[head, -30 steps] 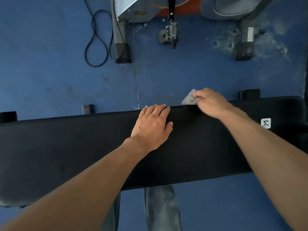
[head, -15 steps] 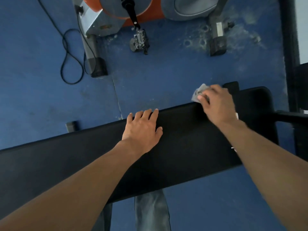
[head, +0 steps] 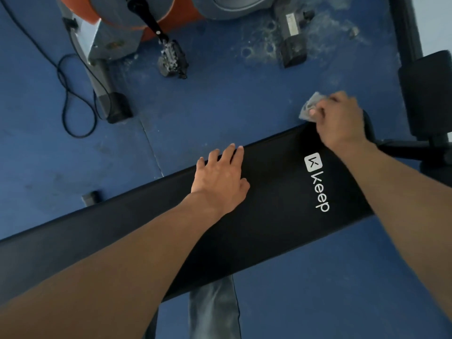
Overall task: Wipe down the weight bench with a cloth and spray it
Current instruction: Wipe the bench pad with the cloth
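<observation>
Left hand [head: 221, 178] rests flat, fingers spread, on bench [head: 146, 228]. Right hand [head: 340, 121] grips cloth [head: 309, 107] at bench's far right corner. Bench runs lower left to upper right.

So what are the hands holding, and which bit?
The right hand grips the grey cloth by one bunched end; the left hand lies flat on the weight bench, holding nothing.

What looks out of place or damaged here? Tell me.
The blue floor has a pale, worn patch with ring-shaped marks beside the exercise bike's foot, as if scuffed or stained. A black cable lies in a loose loop on the floor at left. The bench looks intact.
</observation>
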